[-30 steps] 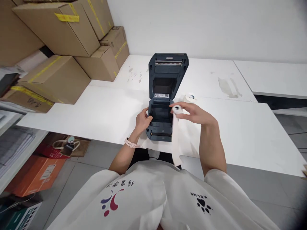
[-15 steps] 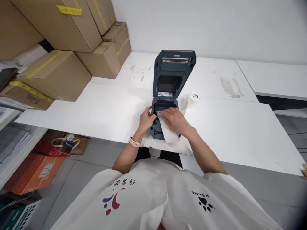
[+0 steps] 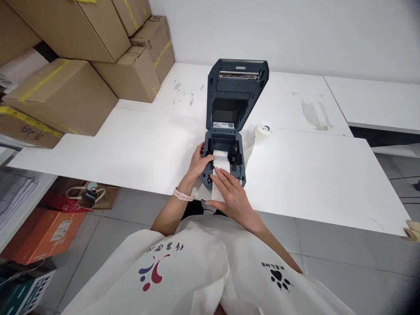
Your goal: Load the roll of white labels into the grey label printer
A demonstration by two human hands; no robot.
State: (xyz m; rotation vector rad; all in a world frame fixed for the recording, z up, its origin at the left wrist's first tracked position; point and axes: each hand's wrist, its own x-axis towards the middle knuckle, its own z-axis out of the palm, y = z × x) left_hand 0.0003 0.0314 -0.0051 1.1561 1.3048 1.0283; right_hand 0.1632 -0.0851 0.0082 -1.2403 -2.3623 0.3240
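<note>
Two hands were applied: left hand [image 3: 198, 164] clamped on label printer [image 3: 236, 168]; right hand [image 3: 231, 197] laid flat, gripping nothing, on paper strip [image 3: 219, 168], judged flimsy, best pinched at its edges.

At the centre of the frame a dark blue-grey plastic label printer [image 3: 229, 127] stands lid-up on a white table [image 3: 328, 175]. The left hand [image 3: 198, 164] grips its left side; the right hand [image 3: 231, 197] presses flat on a white paper strip [image 3: 220, 164] running from its bay. A small white paper roll [image 3: 263, 131] lies to the right.
</note>
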